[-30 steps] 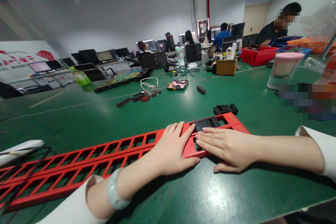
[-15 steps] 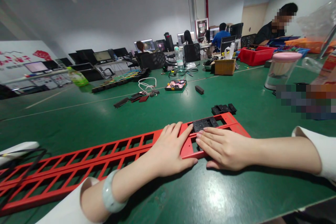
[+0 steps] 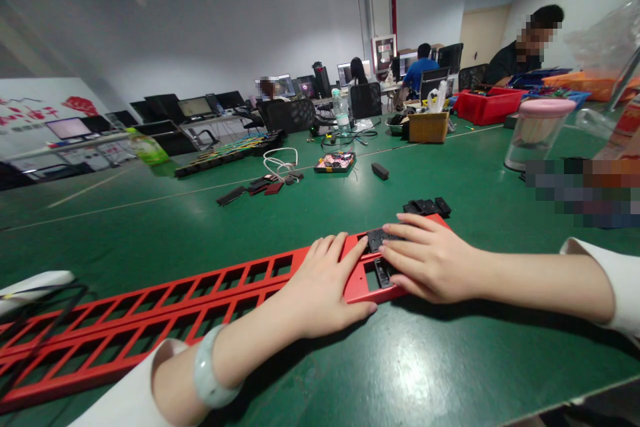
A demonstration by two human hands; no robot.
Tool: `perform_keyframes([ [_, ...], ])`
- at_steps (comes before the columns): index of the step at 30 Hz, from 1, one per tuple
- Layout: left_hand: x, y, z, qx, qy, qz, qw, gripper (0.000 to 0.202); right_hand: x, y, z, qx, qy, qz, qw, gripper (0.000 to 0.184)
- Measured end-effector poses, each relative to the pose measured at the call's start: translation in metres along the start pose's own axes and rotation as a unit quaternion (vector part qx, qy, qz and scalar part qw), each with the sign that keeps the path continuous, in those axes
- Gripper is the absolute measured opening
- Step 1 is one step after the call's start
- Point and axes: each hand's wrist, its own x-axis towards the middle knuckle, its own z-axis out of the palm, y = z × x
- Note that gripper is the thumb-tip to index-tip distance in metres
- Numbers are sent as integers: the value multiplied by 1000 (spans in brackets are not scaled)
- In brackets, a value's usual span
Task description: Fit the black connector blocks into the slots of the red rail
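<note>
Your left hand (image 3: pixel 323 290): spread wide on the frame (image 3: pixel 356 284)
Your right hand (image 3: pixel 437 261): fingers extended over black blocks (image 3: pixel 376 240)

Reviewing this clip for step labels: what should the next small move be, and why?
Probably a light press by the right hand on the black rectangular plastic blocks: its fingers lie over them in the end slots of the long red slotted frame, and the left hand rests on that frame, which could steady it.

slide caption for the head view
Left hand on a red slotted frame, right hand over black blocks in its openings, green tabletop beneath.
</note>
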Motion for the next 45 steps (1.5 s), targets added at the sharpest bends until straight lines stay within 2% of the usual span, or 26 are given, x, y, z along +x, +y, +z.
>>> perform_keyframes([
  [3, -1, 0, -1, 8, -6, -3, 1000, 87, 5, 33, -5, -33, 0, 66, 997, 27],
  [6, -2, 1, -2, 11, -11, -9, 1000, 88, 2, 73, -1, -44, -50, 122, 990, 24],
  [9, -2, 1, -3, 5, -12, -14, 1000, 88, -5, 104, 5, 25, -128, 84, 988, 26],
  [13, -1, 1, -3, 2, -18, -13, 1000, 87, -14, 121, 11, 79, -179, 49, 979, 27],
  [19, -1, 0, -1, 8, -12, -7, 1000, 87, -18, 122, 18, 109, -196, 84, 971, 29],
  [27, -1, -1, 0, 13, -13, -6, 1000, 88, -19, 122, 23, 98, -196, 144, 965, 29],
  [31, -1, -1, 0, 12, -8, -8, 1000, 87, -18, 121, 26, 109, -183, 139, 967, 27],
  [38, -1, -2, 1, 9, -6, -6, 1000, 87, -19, 118, 25, 70, -118, 94, 986, 29],
  [42, 0, -1, -1, 14, -15, -8, 1000, 87, -12, 100, 12, 26, -85, 64, 994, 29],
  [45, 0, 0, -1, 8, -18, -11, 1000, 88, -6, 70, 3, 88, -49, 107, 989, 31],
])
